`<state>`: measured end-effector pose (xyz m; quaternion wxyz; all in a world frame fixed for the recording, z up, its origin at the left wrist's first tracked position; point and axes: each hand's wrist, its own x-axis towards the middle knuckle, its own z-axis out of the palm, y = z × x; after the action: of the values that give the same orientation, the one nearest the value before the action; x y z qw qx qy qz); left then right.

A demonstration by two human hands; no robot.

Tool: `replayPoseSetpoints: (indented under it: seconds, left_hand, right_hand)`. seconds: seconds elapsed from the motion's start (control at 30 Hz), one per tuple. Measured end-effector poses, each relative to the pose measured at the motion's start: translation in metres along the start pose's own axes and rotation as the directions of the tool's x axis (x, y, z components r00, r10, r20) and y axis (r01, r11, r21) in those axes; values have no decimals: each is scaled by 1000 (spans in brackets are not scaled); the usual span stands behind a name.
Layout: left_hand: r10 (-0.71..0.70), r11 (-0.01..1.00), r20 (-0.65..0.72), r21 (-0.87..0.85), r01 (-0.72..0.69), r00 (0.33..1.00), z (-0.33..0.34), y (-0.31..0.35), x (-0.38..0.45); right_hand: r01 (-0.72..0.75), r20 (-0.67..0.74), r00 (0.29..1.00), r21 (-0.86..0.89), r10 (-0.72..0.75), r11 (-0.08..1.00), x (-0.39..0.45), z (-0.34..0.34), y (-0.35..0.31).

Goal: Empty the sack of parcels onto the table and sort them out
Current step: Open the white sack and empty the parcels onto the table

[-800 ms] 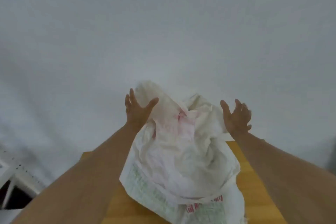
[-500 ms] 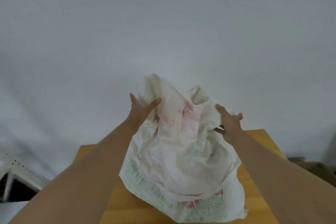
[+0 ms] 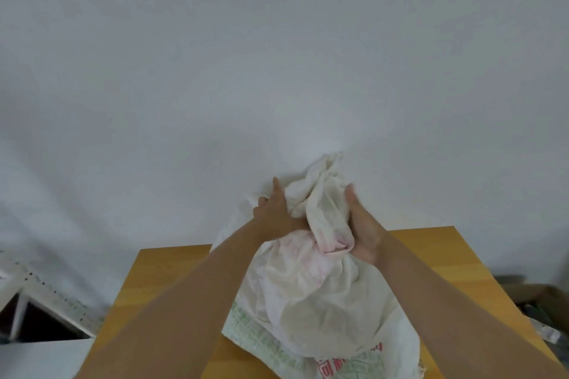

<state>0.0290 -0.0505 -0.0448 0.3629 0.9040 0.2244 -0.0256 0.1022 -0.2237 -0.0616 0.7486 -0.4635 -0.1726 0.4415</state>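
Observation:
A bulging white woven sack (image 3: 311, 295) with faded red and green print stands on the wooden table (image 3: 166, 283). Its top is bunched into a twisted neck. My left hand (image 3: 275, 208) presses against the left side of that neck with fingers extended. My right hand (image 3: 362, 229) cups the neck from the right and closes around the gathered fabric. No parcels are visible; the sack hides whatever is inside.
A plain white wall fills the view behind the table. A white perforated metal frame (image 3: 46, 301) stands at the lower left beside the table. A brown cardboard box (image 3: 542, 301) sits off the table's right edge.
Both hands have come down from spread open above the sack and closed in on its top, gathering the loose fabric into a neck. The view has tilted down, showing more table.

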Motion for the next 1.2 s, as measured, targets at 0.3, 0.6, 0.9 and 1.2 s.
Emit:
replayPoseSetpoints:
  seconds: [0.3, 0.6, 0.9, 1.2]
  left_hand:
    - [92, 919, 46, -389, -66, 995, -1, -2, -22]
    - [253, 822, 35, -534, -196, 967, -26, 16, -58]
    - [65, 793, 124, -609, 24, 990, -27, -8, -79]
    - [215, 812, 225, -582, -46, 950, -22, -16, -98]
  right_hand:
    - [-17, -56, 998, -748, -38, 663, 1, -13, 20]
    - [148, -187, 963, -233, -194, 961, -7, 38, -12]
    - [200, 101, 979, -395, -175, 897, -12, 66, -7]
    - [13, 109, 990, -713, 92, 701, -29, 35, -10]
